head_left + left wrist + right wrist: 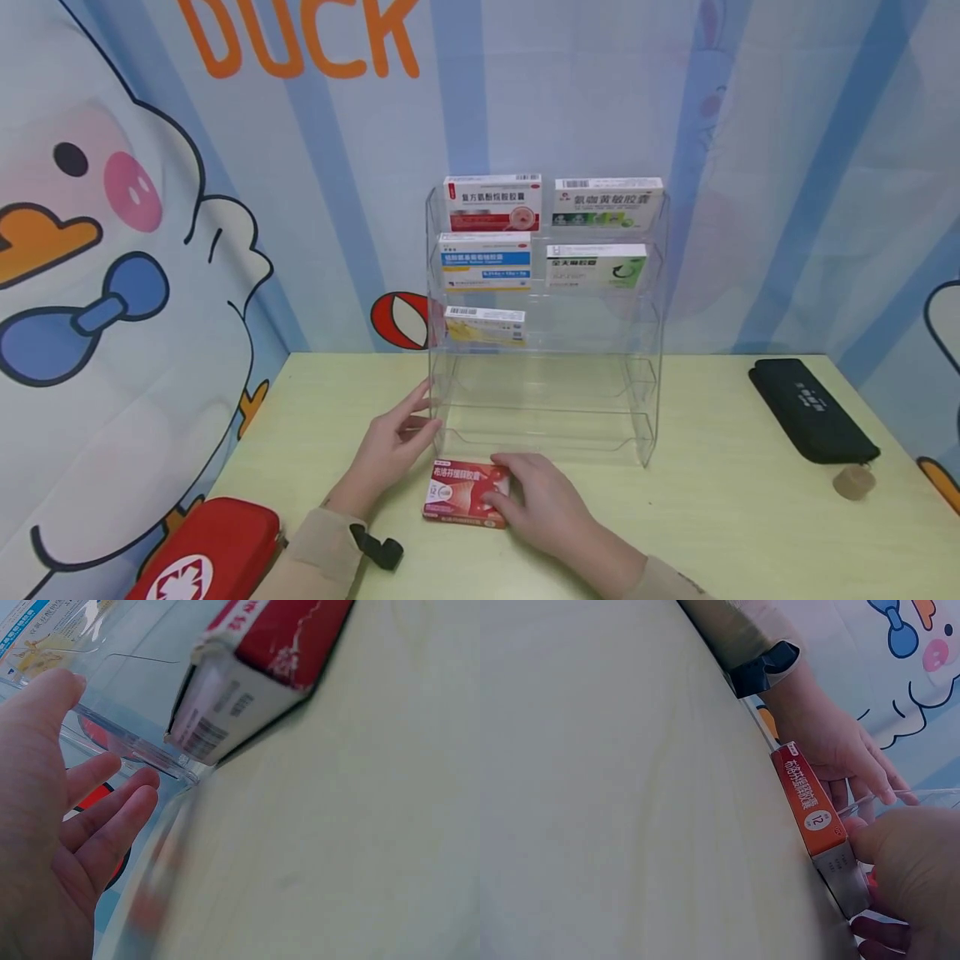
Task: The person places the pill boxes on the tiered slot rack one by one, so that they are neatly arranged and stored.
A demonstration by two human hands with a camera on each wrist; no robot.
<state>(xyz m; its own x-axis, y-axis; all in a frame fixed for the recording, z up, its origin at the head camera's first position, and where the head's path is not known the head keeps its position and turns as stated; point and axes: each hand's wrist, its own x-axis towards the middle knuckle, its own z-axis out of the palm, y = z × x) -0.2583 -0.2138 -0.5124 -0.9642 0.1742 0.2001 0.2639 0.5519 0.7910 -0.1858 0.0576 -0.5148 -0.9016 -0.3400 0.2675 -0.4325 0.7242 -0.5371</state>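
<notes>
A red medicine box [459, 493] lies at the table's front middle, just before a clear acrylic display rack [540, 408]. My right hand [551, 504] pinches the box at its right end, thumb on top. In the right wrist view, the box [804, 796] shows its side and silvery end, and some right-hand fingers are hidden. At the rack's lower left edge is my left hand [382, 458], its fingertips by the side panel. In the left wrist view, the left hand's fingers [112, 847] are fairly straight, with the thumb apart from them; firm contact is unclear.
Upper rack tiers hold several medicine boxes, including a red-and-white box [492, 200], a blue-and-white box [484, 260] and a yellow-and-white box [485, 327]. A red zip case [217, 542] sits front left. A black pouch [813, 408] with a tan cylindrical piece [853, 482] lies right.
</notes>
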